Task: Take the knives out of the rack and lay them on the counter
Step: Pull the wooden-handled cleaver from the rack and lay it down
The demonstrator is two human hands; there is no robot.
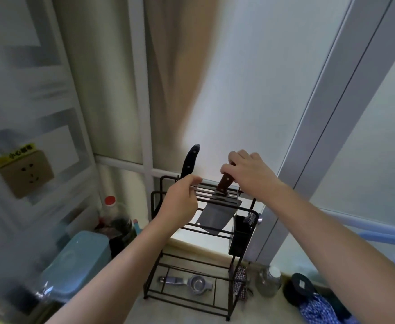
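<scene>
- Here the right hand [245, 174] wraps the brown wooden handle of a cleaver [217, 213], whose broad, flat steel blade hangs tilted inside the rack [159, 232].
- The rack is thin black wire, boxy and open, standing on the pale desk [126, 312].
- The left hand [180, 202] pinches the rack's top rails between thumb and fingertips, holding it.
- A second knife [190, 163] with a glossy black handle stands upright at the rack's back left.
- A shiny metal squeezer [187, 283] lies on the desk within the rack's base.
- A blue plastic lidded box [79, 263] sits left of the rack.
</scene>
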